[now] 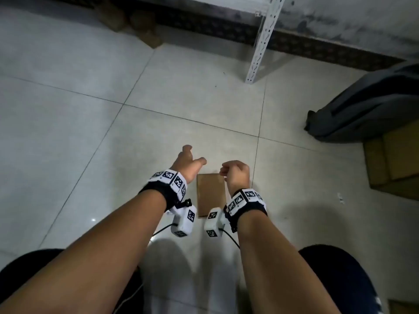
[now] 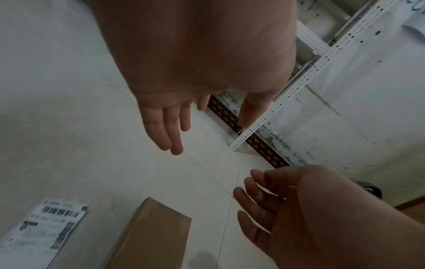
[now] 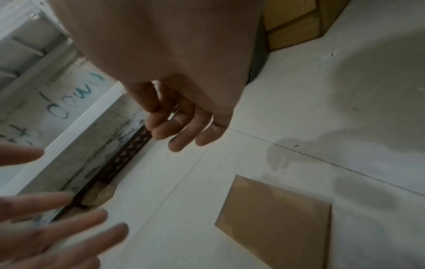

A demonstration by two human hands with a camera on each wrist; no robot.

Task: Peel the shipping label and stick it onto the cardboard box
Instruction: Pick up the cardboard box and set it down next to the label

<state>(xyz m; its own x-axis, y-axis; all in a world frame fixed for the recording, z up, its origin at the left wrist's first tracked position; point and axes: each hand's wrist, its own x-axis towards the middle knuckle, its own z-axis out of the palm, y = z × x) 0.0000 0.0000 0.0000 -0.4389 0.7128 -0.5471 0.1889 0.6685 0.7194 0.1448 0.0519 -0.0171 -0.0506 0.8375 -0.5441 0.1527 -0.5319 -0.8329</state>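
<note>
- Left hand [image 1: 186,162] is held out over the floor [image 1: 90,109] at about 11 o'clock from the box [image 1: 210,193]. Its fingers [image 2: 170,131] are straight and a little spread, the thumb apart — a wide grip, holding nothing.
- Right hand [image 1: 235,175] hangs over the box's 1 o'clock corner, wrist bent. Its fingers [image 3: 179,127] are loosely curled toward the palm — a slack grip, holding nothing.
- Both wrists carry black bands with white blocks of square black-and-white markers.
- The box, plain brown cardboard, lies flat on the floor between the two forearms; no print can be seen on its top.
- The label [image 2: 43,229] shows only in the left wrist view: a white sheet flat on the floor at 9 o'clock from the box, near it. It bears a barcode and a row of digits too blurred to read.
- Wall [image 3: 57,109] behind the rack [image 1: 263,39] has blue scrawl; it seems to read "down".
</note>
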